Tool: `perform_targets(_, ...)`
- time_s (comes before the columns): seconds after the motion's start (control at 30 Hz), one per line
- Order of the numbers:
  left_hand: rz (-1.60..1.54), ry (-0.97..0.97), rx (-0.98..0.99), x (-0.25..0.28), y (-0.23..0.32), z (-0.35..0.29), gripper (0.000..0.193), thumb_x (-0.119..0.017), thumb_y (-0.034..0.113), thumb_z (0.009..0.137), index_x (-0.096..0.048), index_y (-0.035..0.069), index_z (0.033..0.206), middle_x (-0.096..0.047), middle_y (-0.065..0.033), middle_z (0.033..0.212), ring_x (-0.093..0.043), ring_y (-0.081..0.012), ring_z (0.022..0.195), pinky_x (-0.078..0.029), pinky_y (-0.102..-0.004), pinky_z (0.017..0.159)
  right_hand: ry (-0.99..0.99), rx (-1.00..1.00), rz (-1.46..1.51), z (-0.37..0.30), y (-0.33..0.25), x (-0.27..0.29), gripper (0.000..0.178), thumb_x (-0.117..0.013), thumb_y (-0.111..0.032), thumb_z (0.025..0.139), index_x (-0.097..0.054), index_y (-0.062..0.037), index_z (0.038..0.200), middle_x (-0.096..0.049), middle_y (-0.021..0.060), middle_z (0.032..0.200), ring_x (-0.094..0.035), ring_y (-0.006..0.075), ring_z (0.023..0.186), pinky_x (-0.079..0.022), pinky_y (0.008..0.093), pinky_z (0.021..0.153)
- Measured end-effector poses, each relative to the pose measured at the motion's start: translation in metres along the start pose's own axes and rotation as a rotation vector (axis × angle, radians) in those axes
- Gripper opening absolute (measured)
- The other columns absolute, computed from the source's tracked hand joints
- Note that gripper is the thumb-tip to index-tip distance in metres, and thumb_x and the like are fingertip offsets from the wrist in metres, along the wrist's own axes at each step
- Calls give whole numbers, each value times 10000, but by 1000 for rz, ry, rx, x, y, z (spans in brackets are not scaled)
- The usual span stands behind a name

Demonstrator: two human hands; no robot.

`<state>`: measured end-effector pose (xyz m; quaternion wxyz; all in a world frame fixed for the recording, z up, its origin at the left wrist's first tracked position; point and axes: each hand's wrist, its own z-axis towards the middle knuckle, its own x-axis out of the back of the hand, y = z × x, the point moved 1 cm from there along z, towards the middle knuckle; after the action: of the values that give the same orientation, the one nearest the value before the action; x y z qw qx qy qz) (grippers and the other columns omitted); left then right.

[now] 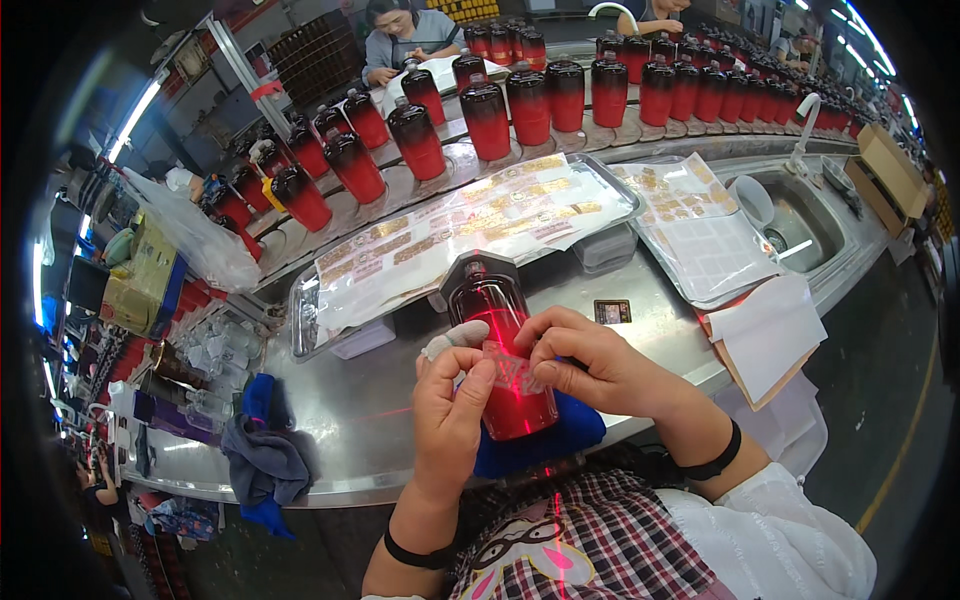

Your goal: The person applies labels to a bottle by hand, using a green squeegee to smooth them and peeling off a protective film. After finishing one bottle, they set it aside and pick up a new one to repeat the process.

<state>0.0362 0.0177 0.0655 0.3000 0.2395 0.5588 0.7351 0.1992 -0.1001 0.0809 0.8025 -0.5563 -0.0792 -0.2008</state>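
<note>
A red bottle with a dark top leans back in front of me, its neck in a dark angular holder and its base on a folded blue cloth. Red laser lines cross on its front. My left hand pinches one edge of a clear film decal, with a pale cover on one finger. On the other edge, my right hand pinches the film with thumb and fingertips. The decal is over the bottle's front; whether it touches the glass I cannot tell.
Behind the bottle, a metal tray bears sheets of gold decals. Red-black bottles line a conveyor beyond. A second tray and a sink are at right, a grey cloth at left. Co-workers sit across.
</note>
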Motion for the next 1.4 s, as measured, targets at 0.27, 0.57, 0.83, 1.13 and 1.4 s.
perform_targets(0.27, -9, 13, -72, 5, 0, 1, 62, -620, 122, 900, -623, 62, 916, -568, -139, 1269, -461, -231, 1151, -276, -370, 1043, 24, 47, -121, 3, -2, 10, 96, -636, -124, 917, -660, -34, 940, -546, 122, 1157, -560, 222, 1018, -457, 324, 843)
perform_targets(0.57, 235, -93, -246, 17, 10, 12, 89, -654, 111, 870, -639, 75, 950, -563, -158, 1270, -455, -274, 1181, -269, -388, 1055, 142, 290, -426, 28, -25, 0, 133, -718, -135, 841, -642, -43, 901, -550, 138, 1156, -576, 222, 1012, -471, 331, 844)
perform_targets(0.83, 764, 163, -593, 12, 19, -5, 317, -747, 193, 771, -564, 65, 996, -516, -210, 1277, -370, -399, 1247, -293, -508, 1040, 134, -72, 132, 33, -10, -10, 123, -646, -144, 909, -621, -26, 886, -556, 94, 1150, -542, 128, 1005, -445, 298, 890)
perform_targets(1.13, 1072, 298, -836, -8, 4, 3, 440, -775, 172, 738, -448, 97, 1022, -446, -274, 1316, -343, -450, 1242, -368, -552, 939, 201, -196, 576, 35, -17, -17, 136, -593, -149, 943, -624, -16, 946, -571, 63, 1127, -547, 108, 965, -450, 266, 860)
perform_targets(1.4, 1129, 349, -851, -19, 9, 14, 489, -754, 160, 771, -421, 43, 1109, -451, -228, 1189, -292, -479, 1296, -296, -573, 1030, 191, -262, 792, 34, -14, -14, 214, -589, -162, 956, -621, 11, 1078, -616, 39, 1053, -567, 87, 945, -467, 256, 848)
